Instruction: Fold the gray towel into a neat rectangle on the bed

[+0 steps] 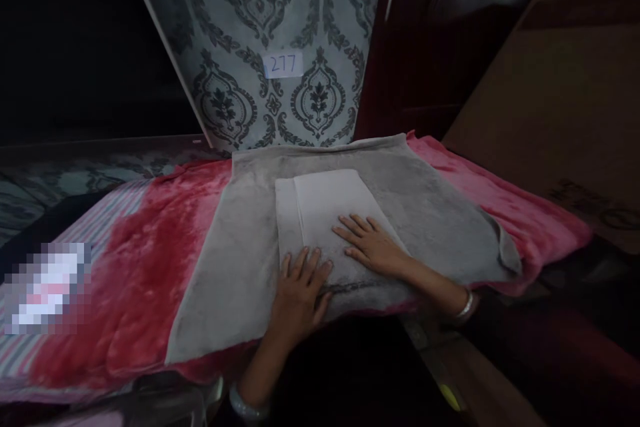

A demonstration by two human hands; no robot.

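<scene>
A folded light-grey cloth (327, 203), which looks like a towel, lies in the middle of a larger grey cloth (435, 213) spread out flat. My right hand (373, 245) rests on the folded cloth, palm down with the fingers spread. At the folded cloth's near left corner, my left hand (303, 293) lies with its fingers stretched forward and apart. Neither hand grips anything. A fold line runs along the left part of the folded cloth.
Under the grey cloth is a red and pink plush blanket (130, 273), with a striped cloth (107, 217) at the left. Behind stands a patterned wall panel (280, 7) with a paper label (283, 64) reading 277. A large cardboard box (565, 93) is at the right.
</scene>
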